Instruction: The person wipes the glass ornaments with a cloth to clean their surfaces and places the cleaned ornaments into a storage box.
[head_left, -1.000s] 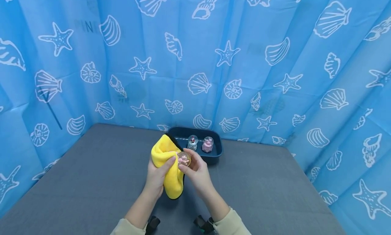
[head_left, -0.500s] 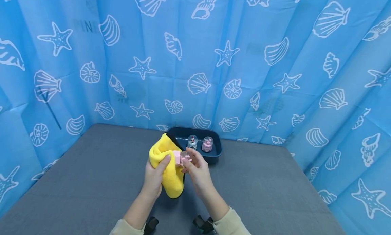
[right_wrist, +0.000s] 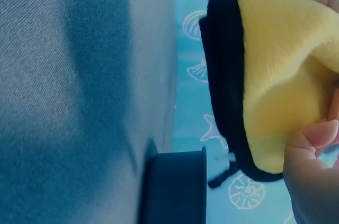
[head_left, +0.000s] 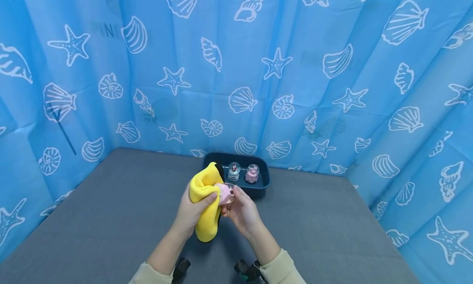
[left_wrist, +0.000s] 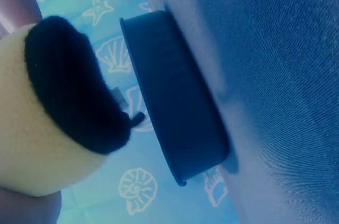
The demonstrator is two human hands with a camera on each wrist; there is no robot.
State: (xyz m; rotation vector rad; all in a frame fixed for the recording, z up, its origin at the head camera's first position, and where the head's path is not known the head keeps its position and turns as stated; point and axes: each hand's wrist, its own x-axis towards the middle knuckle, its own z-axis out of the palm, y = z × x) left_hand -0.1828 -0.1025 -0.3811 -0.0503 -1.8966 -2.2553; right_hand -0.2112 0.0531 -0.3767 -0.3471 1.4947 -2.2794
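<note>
In the head view my left hand (head_left: 190, 212) grips a folded yellow cloth (head_left: 207, 224) with a dark edge, its thumb on the front. A small snow globe with a pink base (head_left: 223, 193) lies sideways against the cloth, base toward the left hand. The right hand (head_left: 244, 210) pinches the clear dome end with thumb and fingers, which partly cover it. In the right wrist view the yellow cloth (right_wrist: 286, 75) fills the right side, with the right hand (right_wrist: 312, 171) at its lower corner. The left wrist view shows the cloth's black border (left_wrist: 74, 86); the globe is hidden there.
Behind the hands stands a dark blue tray (head_left: 264, 181) holding a white-based snow globe (head_left: 233, 172) and a pink-based snow globe (head_left: 252, 174). All is on a grey cloth-covered table (head_left: 314, 226), before a blue curtain (head_left: 295, 70) with white shell prints.
The globe in my hands has turned, so its pink base now shows beside the cloth. My right hand's fingers have shifted round the dome. The cloth has moved slightly right.
</note>
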